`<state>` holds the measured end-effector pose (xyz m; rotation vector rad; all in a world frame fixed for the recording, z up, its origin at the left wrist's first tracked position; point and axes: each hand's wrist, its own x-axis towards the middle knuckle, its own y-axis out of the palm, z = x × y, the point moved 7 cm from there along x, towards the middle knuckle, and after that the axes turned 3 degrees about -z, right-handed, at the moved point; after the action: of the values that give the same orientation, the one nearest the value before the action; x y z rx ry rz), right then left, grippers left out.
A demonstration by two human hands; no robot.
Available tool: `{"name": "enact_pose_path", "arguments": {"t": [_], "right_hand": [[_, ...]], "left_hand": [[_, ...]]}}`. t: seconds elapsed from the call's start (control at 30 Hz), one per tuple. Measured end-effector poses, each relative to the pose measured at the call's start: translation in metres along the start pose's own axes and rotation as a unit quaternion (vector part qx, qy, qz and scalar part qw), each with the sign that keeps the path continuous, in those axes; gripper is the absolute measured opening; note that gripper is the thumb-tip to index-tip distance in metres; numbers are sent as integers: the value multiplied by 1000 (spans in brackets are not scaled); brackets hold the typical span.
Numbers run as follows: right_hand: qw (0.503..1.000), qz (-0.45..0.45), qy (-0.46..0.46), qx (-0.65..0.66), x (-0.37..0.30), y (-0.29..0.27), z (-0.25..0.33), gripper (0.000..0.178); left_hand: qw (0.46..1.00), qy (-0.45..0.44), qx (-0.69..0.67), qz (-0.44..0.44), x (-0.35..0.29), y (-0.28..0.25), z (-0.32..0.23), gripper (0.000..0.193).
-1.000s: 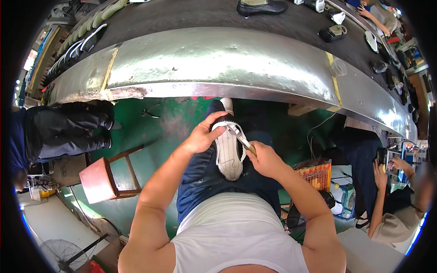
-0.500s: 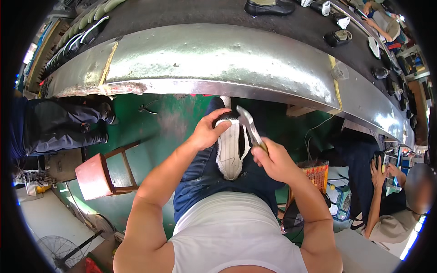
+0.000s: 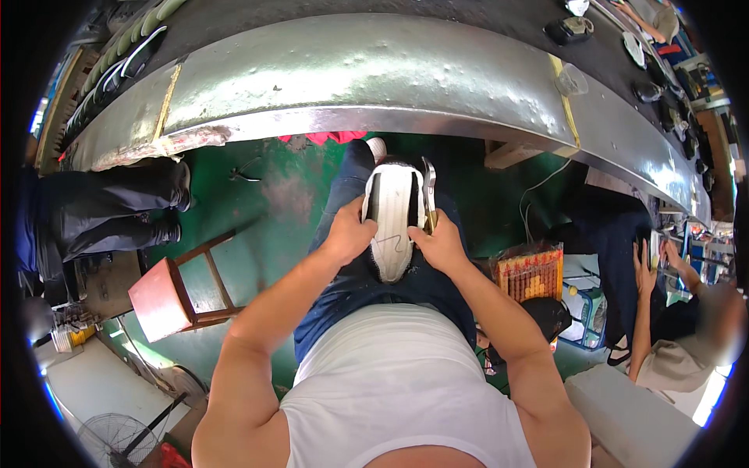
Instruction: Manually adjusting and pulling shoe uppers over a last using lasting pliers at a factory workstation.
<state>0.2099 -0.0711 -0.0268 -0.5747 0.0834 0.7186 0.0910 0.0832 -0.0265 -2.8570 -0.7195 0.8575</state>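
Note:
A shoe upper [image 3: 392, 210] lies sole side up over my lap, its toe end toward the bench. A pale insole board with lengthwise lines fills its underside, and a thin dark curved line, perhaps a thread, crosses it near the heel. Wrapped round the shoe's left side, my left hand [image 3: 349, 233] has its thumb at the edge. My right hand [image 3: 440, 243] grips a hammer [image 3: 429, 187], whose metal head points away from me along the shoe's right side. The right thumb also presses at the shoe's right edge.
A metal-edged bench [image 3: 335, 78] curves across the front, with shoes [image 3: 569, 30] on top. Pincers [image 3: 246, 173] lie on the green floor. A wooden stool [image 3: 164, 300] stands left, a fan [image 3: 117, 438] lower left. One co-worker's legs [image 3: 117, 203] are at left; another person [image 3: 675, 343] sits at right.
The shoe has come slightly nearer me. My left hand has slid from its toe end to the left side. My right hand has lowered the hammer beside the shoe and now touches its edge.

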Motion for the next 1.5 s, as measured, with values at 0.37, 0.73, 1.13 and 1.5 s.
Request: {"name": "enact_pose_path", "arguments": {"t": [0.37,0.73,1.13,1.5], "right_hand": [[988,106,-68,-91,-11,-60,15,35],[868,130,-330,-347,-59,-72,61,29],[846,198,-307,-387,-49,-55,71,26],[894,206,-256,-306,-58,-10,35,29]], "left_hand": [[929,-27,-283,236,-21,20,-8,90],[983,101,-54,145,-34,55,27,108],[988,98,32,118,-44,50,20,110],[942,-118,-288,-128,-4,43,52,60]]}}
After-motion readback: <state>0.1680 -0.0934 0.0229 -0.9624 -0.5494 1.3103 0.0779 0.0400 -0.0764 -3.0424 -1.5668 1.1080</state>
